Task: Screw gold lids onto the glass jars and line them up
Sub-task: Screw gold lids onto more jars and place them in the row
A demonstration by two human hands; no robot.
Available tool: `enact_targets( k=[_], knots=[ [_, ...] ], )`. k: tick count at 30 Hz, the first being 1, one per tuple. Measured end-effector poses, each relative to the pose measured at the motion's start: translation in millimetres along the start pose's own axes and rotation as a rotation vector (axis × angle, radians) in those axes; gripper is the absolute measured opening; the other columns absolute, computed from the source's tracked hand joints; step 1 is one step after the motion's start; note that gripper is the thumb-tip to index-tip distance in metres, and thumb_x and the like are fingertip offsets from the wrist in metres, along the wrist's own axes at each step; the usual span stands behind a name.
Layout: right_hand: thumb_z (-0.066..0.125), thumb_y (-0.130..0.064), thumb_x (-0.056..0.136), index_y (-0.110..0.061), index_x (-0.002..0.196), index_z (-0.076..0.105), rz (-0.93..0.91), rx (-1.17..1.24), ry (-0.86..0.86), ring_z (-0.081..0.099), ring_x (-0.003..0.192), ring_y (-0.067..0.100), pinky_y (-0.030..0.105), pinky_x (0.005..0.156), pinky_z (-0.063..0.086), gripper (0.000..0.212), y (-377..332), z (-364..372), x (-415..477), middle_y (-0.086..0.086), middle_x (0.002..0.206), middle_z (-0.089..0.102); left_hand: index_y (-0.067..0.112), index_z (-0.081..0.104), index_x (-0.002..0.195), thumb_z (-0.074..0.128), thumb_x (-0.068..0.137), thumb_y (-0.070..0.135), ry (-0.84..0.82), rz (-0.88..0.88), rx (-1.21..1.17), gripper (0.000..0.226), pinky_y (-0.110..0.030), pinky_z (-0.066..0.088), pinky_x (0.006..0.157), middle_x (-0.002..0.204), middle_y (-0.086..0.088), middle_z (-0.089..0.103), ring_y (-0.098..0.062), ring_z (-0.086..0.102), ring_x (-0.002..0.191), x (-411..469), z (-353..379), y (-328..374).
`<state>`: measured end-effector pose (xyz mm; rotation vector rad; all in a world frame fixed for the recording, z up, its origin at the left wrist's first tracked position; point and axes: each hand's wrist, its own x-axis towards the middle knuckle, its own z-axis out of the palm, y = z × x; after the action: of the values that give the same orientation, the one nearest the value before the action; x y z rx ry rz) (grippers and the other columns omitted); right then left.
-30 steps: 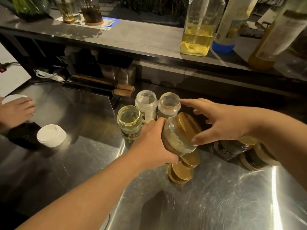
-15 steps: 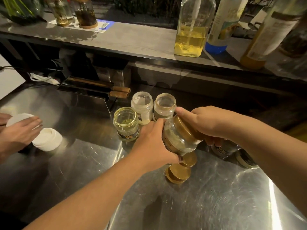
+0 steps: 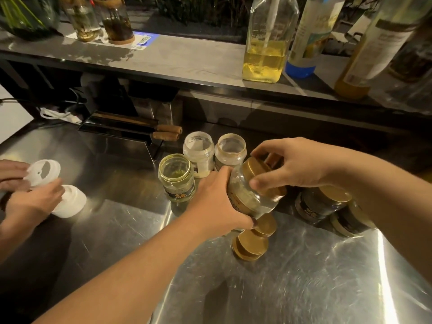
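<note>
My left hand (image 3: 216, 202) grips a tilted glass jar (image 3: 247, 198) above the steel counter. My right hand (image 3: 294, 164) wraps its fingers around the gold lid (image 3: 254, 168) on that jar's mouth. Three lidless jars stand just behind: a greenish one (image 3: 176, 177), a white-filled one (image 3: 198, 154) and a clear one (image 3: 230, 148). Loose gold lids (image 3: 251, 245) lie stacked on the counter under the held jar. Two dark jars with gold lids (image 3: 323, 203) lie to the right, partly hidden by my right forearm.
Another person's hands (image 3: 30, 199) hold white lids (image 3: 70, 201) at the left. A steel knife holder with wooden handles (image 3: 167, 133) sits behind the jars. Tall bottles, one with yellow liquid (image 3: 266, 43), stand on the raised shelf (image 3: 187, 59) above.
My right hand went from open beside the lid to clasping it, fingers now turned around its rim. The other person's hands picked up a white lid at the left.
</note>
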<state>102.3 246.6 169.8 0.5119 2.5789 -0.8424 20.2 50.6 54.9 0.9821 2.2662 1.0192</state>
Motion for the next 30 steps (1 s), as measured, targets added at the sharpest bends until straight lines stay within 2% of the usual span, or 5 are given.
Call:
enact_targets(
  k=[8,12,15,22,30],
  knots=[
    [0.009,-0.102,0.056,-0.017,0.134,0.063,0.251,-0.164,0.031,0.075,0.055,0.020,0.028,0.049,0.055,0.128,-3,5,-2,0.010,0.071,0.078,0.049,0.044,0.132,0.101,0.050,0.054,0.011,0.012,-0.013,0.100,-0.049,0.054,0.107,0.128,0.018,0.050,-0.017,0.049,0.128,-1,0,1],
    [0.061,-0.092,0.061,-0.048,0.159,0.036,0.093,-0.097,-0.069,0.056,0.132,0.025,0.034,0.091,0.049,0.110,0,-24,-11,-0.004,0.158,0.045,0.047,0.046,0.129,0.101,0.050,0.055,0.018,0.019,-0.009,0.097,-0.050,0.056,0.105,0.127,0.018,0.054,-0.018,0.052,0.126,3,-4,0],
    [0.096,-0.046,0.072,-0.067,0.149,0.035,-0.107,-0.006,-0.173,0.038,0.143,0.019,0.036,0.106,0.046,0.100,3,-27,-15,-0.029,0.154,0.028,0.051,0.043,0.129,0.100,0.048,0.058,0.008,0.021,-0.014,0.099,-0.049,0.056,0.104,0.129,0.020,0.053,-0.016,0.052,0.126,5,-4,2],
    [0.092,-0.061,0.065,-0.059,0.140,0.049,-0.074,0.052,-0.059,0.062,0.108,0.012,0.024,0.074,0.057,0.086,3,-11,-8,-0.020,0.128,0.056,0.053,0.043,0.129,0.100,0.046,0.060,-0.010,0.021,-0.015,0.101,-0.049,0.057,0.104,0.129,0.022,0.052,-0.014,0.053,0.125,7,-4,7],
    [0.006,-0.108,0.048,-0.019,0.119,0.071,0.238,-0.234,-0.006,0.073,0.050,0.013,0.026,0.057,0.054,0.130,5,6,-2,0.000,0.060,0.075,0.057,0.036,0.127,0.100,0.049,0.062,0.010,0.027,0.036,0.101,-0.051,0.055,0.106,0.124,0.020,0.049,-0.018,0.048,0.126,1,6,9]
  ],
)
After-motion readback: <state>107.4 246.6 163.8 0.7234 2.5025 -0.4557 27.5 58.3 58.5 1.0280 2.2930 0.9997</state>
